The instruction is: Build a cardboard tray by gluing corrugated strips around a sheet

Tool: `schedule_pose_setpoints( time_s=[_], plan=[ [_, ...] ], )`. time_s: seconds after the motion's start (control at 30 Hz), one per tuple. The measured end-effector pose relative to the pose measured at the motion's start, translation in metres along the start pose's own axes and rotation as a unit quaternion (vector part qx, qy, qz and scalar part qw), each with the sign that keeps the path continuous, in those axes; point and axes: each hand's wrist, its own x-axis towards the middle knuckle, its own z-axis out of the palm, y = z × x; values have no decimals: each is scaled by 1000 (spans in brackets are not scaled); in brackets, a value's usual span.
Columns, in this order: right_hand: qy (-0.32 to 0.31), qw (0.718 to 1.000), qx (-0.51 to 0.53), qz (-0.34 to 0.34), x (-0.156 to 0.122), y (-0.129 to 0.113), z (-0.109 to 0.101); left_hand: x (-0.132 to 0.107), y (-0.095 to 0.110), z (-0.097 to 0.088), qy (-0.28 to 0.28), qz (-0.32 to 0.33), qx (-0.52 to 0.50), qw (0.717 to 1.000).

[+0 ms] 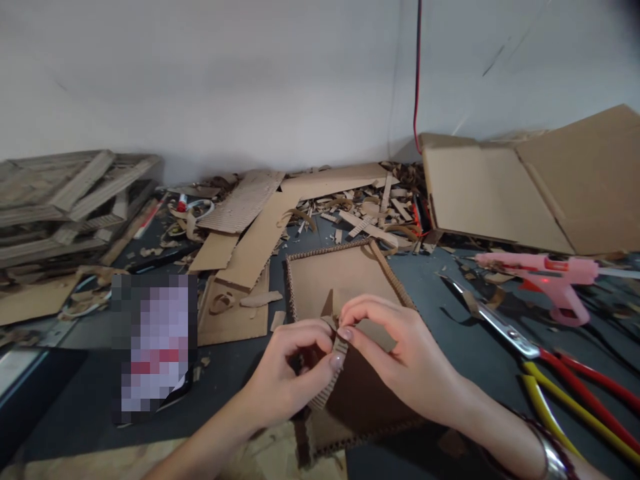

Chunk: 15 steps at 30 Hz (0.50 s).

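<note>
My left hand point(297, 363) pinches a short corrugated cardboard strip point(324, 395) between thumb and fingers, its ridges showing below the thumb. My right hand point(393, 337) is closed in a pinch at the upper end of the same strip, where a small torn flap of brown paper point(329, 303) sticks up. Both hands are over a shallow cardboard tray point(327, 270) whose edges are lined with corrugated strips. The hands and their shadow hide part of its middle.
To the right lie a pink glue gun point(555, 273), scissors with red handles point(520, 340) and a yellow-handled tool point(550, 407). Cardboard sheets point(260, 240) and scraps point(370, 223) cover the back. At left are stacked cardboard frames point(75, 193) and a blurred-out phone-like object point(160, 340).
</note>
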Motion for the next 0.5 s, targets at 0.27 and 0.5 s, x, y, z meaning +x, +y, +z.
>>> schedule_pose_setpoints(
  time_s=[0.27,0.5],
  plan=[
    [50,999,-9,6,5,2,-2,-2,0,-1,-11,-7,-6,1000],
    [101,994,-24,-28,4,9,-5,-1,0,4,15,-72,-29,997]
  ],
)
